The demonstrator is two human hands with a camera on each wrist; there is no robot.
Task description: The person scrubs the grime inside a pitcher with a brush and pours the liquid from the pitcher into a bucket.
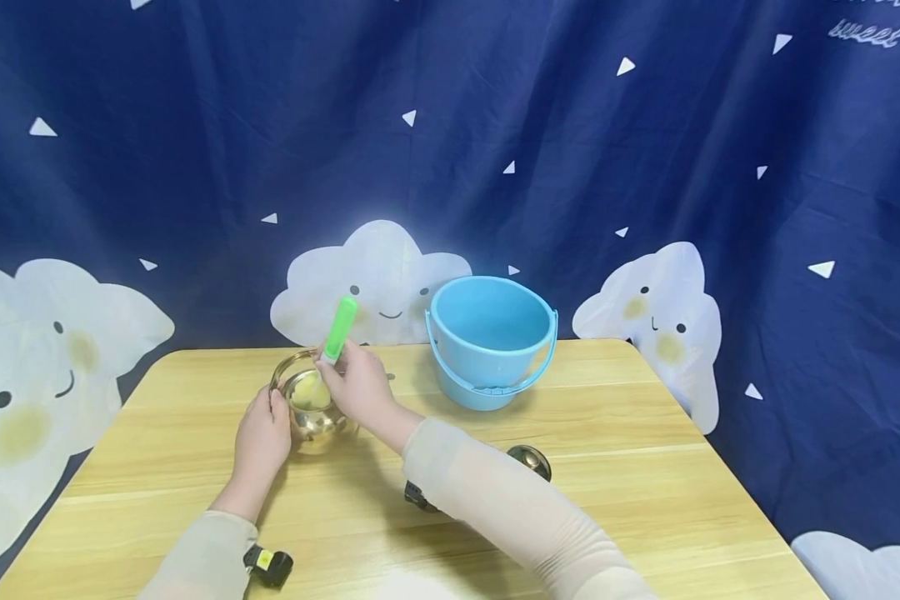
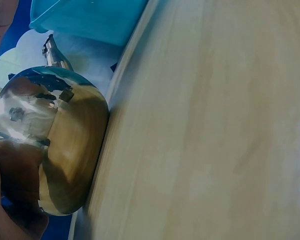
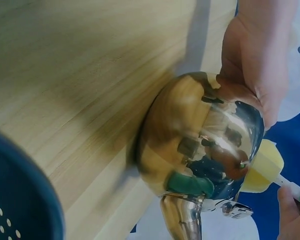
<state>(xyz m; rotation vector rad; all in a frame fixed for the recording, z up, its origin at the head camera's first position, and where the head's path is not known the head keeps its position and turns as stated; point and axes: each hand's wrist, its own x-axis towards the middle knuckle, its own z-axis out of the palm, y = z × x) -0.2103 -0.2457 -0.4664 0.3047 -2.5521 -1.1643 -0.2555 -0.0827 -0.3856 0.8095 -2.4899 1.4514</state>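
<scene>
A shiny gold teapot [image 1: 317, 432] stands on the left part of the table, its hoop handle raised over the opening. My left hand [image 1: 261, 437] grips its left side beside the handle's base. In the right wrist view, that hand's fingers pass partly behind the teapot [image 3: 190, 130]. My right hand [image 1: 360, 387] pinches the bright green handle [image 1: 340, 329] of a sponge brush. Its yellow sponge head [image 3: 266, 165] is at the teapot's mouth, partly inside. The spout [image 3: 182, 215] points toward the bucket side.
A light blue bucket [image 1: 487, 367] stands at the back, right of the teapot, its handle lowered in front. A round, shiny metal lid [image 1: 531, 461] lies partly behind my right sleeve. The right wrist view shows a dark blue curved surface [image 3: 25, 185] with small pale dots. A blue curtain hangs behind.
</scene>
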